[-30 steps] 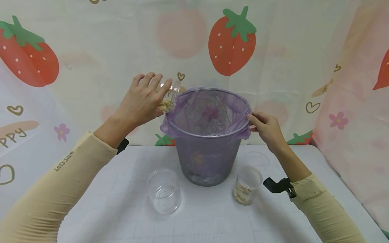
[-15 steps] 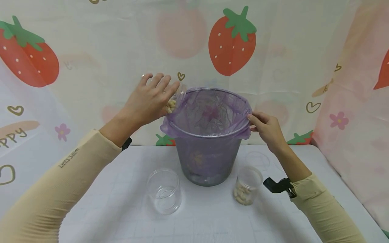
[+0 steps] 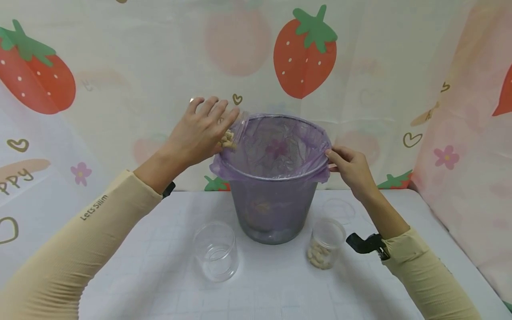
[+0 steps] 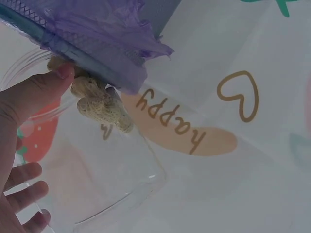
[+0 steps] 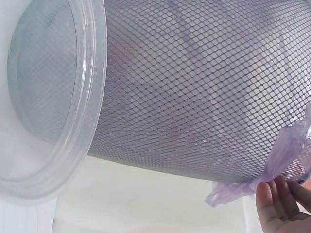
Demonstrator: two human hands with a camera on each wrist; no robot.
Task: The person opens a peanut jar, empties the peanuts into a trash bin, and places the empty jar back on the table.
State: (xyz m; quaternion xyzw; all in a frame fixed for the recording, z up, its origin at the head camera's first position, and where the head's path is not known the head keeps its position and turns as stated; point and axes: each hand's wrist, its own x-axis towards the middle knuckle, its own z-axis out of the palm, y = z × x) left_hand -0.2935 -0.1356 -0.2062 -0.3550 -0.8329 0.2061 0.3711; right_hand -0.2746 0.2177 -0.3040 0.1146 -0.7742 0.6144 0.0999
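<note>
My left hand (image 3: 200, 133) grips a clear plastic jar (image 4: 126, 184), tipped sideways with its mouth at the left rim of a mesh wastebasket (image 3: 276, 213). Peanuts in their shells (image 4: 104, 107) lie bunched near the jar's mouth, close to my thumb. A thin purple bin bag (image 3: 220, 168) lines the basket and folds over its rim. On the opposite side, my right hand (image 3: 352, 171) pinches the rim and bag edge between thumb and fingers. The right wrist view shows those fingers (image 5: 279, 201) against the bunched purple film.
An uncovered clear jar (image 3: 216, 253) stands front left of the basket. Front right is a smaller clear jar (image 3: 320, 255) holding pale, nut-like pieces. A clear round lid (image 3: 339, 211) lies behind it on the white table (image 3: 264, 293). A strawberry-print curtain hangs behind.
My left hand has moved right with the jar, bringing its mouth over the basket's left rim. The peanuts have shifted along with it. My right hand stays on the rim.
</note>
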